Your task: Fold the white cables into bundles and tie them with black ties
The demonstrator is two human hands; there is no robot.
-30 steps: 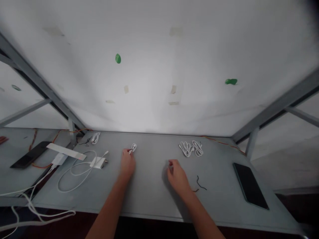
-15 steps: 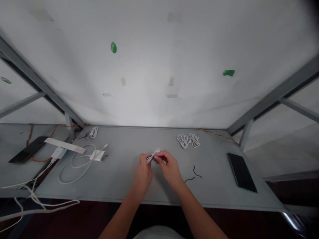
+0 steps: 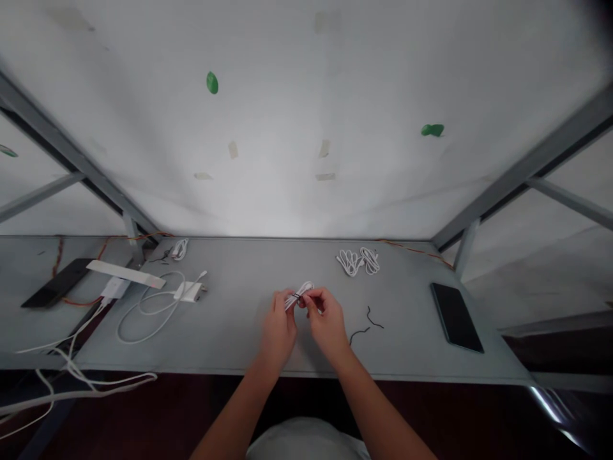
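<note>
Right at the middle of the surface (image 3: 230, 268), you had a small white cable bundle (image 3: 299, 296) held up just off it between your left hand (image 3: 278, 332) and right hand (image 3: 325, 322). Both sets of fingers (image 3: 312, 298) were closed on it in a pinch, not released, and a thin dark tie (image 3: 297, 296) seemed to cross the bundle's middle, though it's too small here to tell if it was fully wrapped. As for how far along things looked, two white cable coils (image 3: 358, 260) sat neatly gathered near the far edge, and a smaller white coil (image 3: 179, 249) lay far off to your left. Still loose were the long white cable (image 3: 125, 338) in wide open loops beside the white charger (image 3: 190, 292), plus two short black wires (image 3: 368, 326) lying apart to the right of your right hand. A black phone (image 3: 456, 317) lay face up well off to the right, nowhere near your hands.
</note>
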